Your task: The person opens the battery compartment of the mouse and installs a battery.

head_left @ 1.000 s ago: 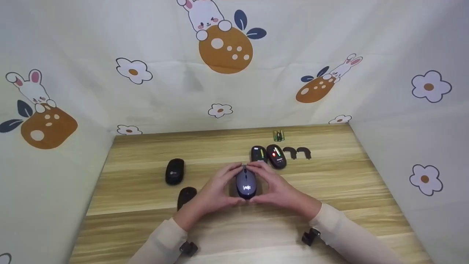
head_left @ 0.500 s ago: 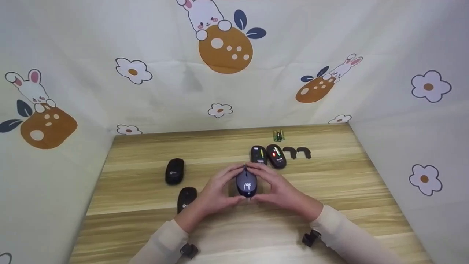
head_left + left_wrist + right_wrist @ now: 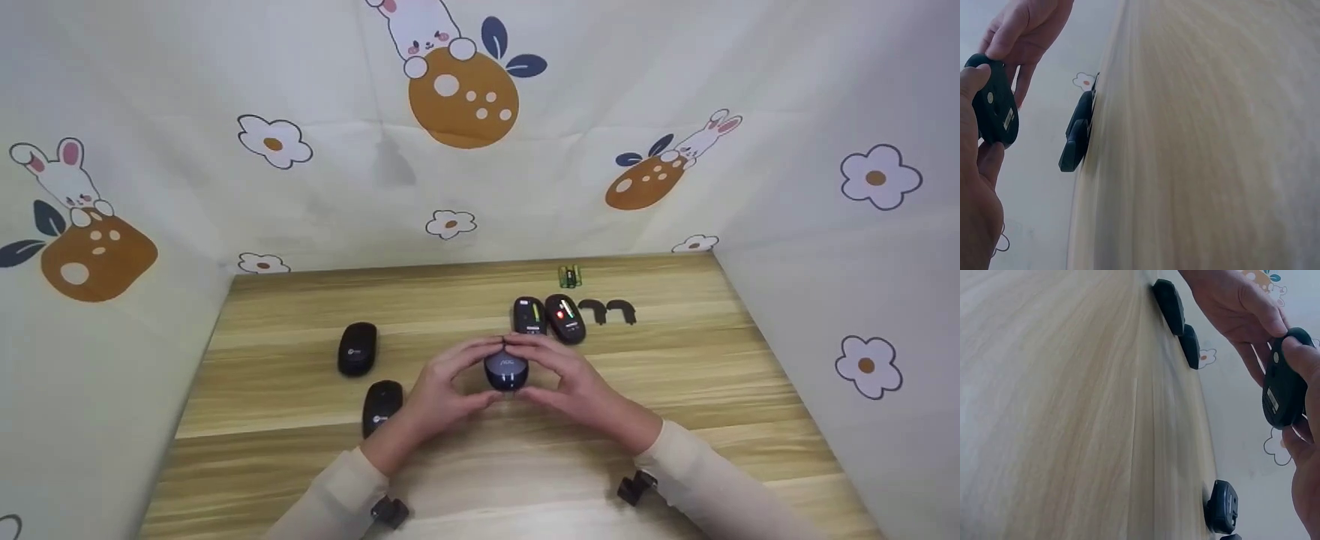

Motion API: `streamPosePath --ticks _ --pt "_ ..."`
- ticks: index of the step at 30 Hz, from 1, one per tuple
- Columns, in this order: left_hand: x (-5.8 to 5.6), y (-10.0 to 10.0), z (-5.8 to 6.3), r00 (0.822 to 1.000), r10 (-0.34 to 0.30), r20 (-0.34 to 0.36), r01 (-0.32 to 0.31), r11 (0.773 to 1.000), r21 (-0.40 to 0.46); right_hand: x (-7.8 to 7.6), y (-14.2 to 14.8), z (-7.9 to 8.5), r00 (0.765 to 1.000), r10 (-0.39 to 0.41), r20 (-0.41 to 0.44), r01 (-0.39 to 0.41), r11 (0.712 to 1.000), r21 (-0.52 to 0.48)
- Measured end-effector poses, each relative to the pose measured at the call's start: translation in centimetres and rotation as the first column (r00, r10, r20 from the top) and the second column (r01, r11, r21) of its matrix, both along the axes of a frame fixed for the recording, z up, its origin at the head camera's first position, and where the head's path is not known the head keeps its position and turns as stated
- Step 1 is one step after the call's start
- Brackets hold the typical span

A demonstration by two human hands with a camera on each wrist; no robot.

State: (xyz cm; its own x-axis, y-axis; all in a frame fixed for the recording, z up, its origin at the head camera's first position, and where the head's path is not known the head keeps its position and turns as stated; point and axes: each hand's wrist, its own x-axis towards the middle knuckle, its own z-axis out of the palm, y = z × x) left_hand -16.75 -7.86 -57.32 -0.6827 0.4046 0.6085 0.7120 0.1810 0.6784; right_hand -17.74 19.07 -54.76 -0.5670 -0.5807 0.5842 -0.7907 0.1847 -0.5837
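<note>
Between my two hands is a dark blue-grey computer mouse (image 3: 507,367), held above the wooden table with its rounded rear facing me. My left hand (image 3: 444,384) pinches its left side between fingers and thumb; my right hand (image 3: 576,384) grips the right side in the same way. The mouse's (image 3: 998,104) black underside, with a small white label and a round spot, shows in the left wrist view. In the right wrist view the same underside of the mouse (image 3: 1283,385) faces the camera, with a thumb over one edge.
Two black mice, one farther (image 3: 357,349) and one nearer (image 3: 381,405), sit on the left. Behind my hands lie two overturned mice, one dark (image 3: 529,315), the other red-lit (image 3: 568,321), beside two curved black covers (image 3: 621,311). Several small batteries (image 3: 570,277) lie near the printed cloth.
The mouse has tilted in my hands, so its top looks shorter and its rear shows more. Both hands have shifted only slightly; the other mice stay put.
</note>
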Motion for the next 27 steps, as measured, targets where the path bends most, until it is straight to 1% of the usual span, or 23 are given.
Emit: streamPosePath --ticks 4,9,11,15,18,22,24,27 --pt "0.05 0.14 0.13 1.0 0.023 0.018 -0.023 1.0 -0.003 0.04 0.02 -0.05 0.999 -0.029 0.035 0.029 1.0 0.001" --pt "0.17 0.38 0.29 0.997 0.06 0.041 -0.058 0.997 -0.047 0.13 -0.14 -0.17 0.989 -0.048 0.14 0.054 0.998 -0.041" --pt "0.22 0.47 0.34 0.996 0.07 0.048 -0.067 0.996 -0.062 0.15 -0.23 -0.26 0.984 -0.05 0.169 0.061 0.996 -0.059" --pt "0.31 0.57 0.39 0.995 0.078 0.067 -0.074 0.995 -0.066 0.09 -0.32 -0.46 0.981 -0.047 0.191 0.061 0.996 -0.071" --pt "0.29 0.62 0.33 0.994 0.068 0.082 -0.063 0.997 -0.052 0.09 -0.38 -0.51 0.98 -0.043 0.194 0.059 0.995 -0.08" --pt "0.21 0.74 0.27 0.994 0.022 0.112 -0.021 1.0 -0.008 0.12 -0.56 -0.52 0.979 -0.045 0.201 0.065 0.994 -0.093" --pt "0.19 0.85 0.31 0.992 0.004 0.128 -0.005 1.0 0.01 0.2 -0.6 -0.43 0.972 -0.045 0.231 0.068 0.993 -0.094" --pt "0.26 0.99 0.45 0.986 -0.004 0.164 0.0 1.0 0.027 0.39 -0.56 -0.33 0.951 -0.047 0.307 0.078 0.993 -0.09"
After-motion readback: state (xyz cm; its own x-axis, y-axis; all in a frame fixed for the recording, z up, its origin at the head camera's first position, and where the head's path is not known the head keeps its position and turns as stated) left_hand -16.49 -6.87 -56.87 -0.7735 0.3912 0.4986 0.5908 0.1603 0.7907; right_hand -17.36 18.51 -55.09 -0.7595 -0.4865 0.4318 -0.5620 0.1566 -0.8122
